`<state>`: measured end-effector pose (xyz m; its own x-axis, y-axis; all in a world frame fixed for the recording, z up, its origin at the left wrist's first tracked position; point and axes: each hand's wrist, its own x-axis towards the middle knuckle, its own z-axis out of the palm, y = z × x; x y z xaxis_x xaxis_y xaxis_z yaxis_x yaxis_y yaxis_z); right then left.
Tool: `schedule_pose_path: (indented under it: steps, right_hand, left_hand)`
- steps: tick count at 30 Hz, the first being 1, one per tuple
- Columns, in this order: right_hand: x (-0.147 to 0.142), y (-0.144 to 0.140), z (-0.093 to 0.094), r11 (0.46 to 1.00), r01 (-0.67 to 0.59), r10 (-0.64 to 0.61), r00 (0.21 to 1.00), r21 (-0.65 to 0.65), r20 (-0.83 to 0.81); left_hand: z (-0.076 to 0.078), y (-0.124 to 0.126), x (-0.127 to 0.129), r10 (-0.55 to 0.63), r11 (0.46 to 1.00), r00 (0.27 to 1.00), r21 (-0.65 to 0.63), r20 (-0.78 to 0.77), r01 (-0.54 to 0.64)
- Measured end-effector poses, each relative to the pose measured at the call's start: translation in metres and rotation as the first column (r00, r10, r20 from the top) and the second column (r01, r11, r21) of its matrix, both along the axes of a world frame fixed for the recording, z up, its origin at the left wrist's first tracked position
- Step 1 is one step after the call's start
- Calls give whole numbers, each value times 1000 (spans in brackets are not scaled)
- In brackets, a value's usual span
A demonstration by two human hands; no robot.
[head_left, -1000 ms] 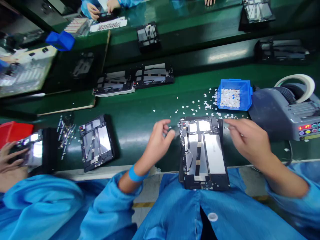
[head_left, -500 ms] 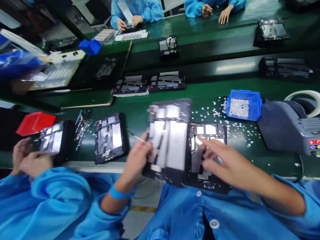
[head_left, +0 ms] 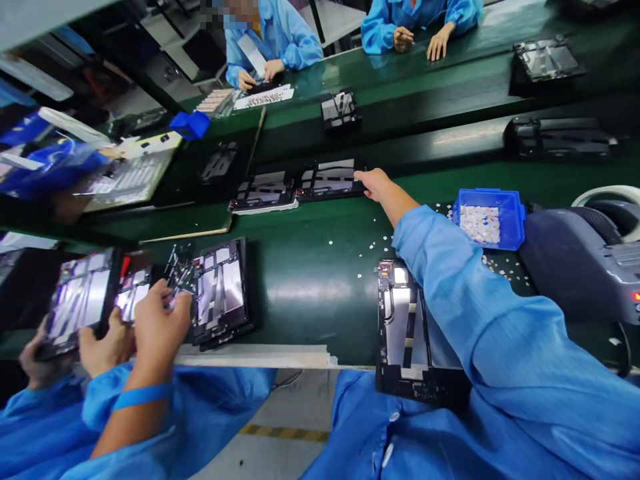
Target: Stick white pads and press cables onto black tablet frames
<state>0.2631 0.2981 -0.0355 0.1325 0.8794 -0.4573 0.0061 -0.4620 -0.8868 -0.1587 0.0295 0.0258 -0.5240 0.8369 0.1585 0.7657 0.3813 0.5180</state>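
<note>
My right hand [head_left: 374,184] stretches far across the green belt [head_left: 300,280]. Its fingertips touch the right end of a dark tablet frame [head_left: 330,179] lying beside a second frame [head_left: 263,190]; it grips nothing that I can see. My left hand [head_left: 159,320], with a blue wrist band, is at the near left. Its fingers curl over the left edge of an open tablet back [head_left: 223,292] on the belt. Another open tablet back [head_left: 406,327] lies at the belt's near edge under my right sleeve.
A co-worker's hands [head_left: 100,347] hold a tablet [head_left: 80,300] at the far left. A blue bin of white bits [head_left: 487,217] and a grey tape dispenser [head_left: 580,253] stand at right, with loose bits scattered. Other people work across the far belt.
My left hand carried the lifted tablet from the middle to the left and lowered it. My right hand left the near tablet and reached out to the far frame. The view swung left.
</note>
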Motion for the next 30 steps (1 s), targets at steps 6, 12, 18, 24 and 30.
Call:
schedule_pose_path:
  steps: [6,12,18,24,30]
  right_hand:
    - [-12,-34,36,999,-15,21,984,38,-175]
    - [35,-242,56,966,-72,172,894,248,-413]
    - [151,-423,27,872,-460,487,784,166,-384]
    - [178,-468,-4,900,-434,431,899,-27,-78]
    - [165,-446,-12,949,-312,281,907,52,315]
  left_hand:
    - [-15,11,137,-226,974,503,175,834,146]
    - [-23,25,275,-291,925,10,278,957,260]
    - [-28,-27,292,-421,727,102,268,901,632]
    - [-41,-42,286,-690,396,272,35,671,918]
    - [-50,-61,281,-811,391,404,-123,424,912]
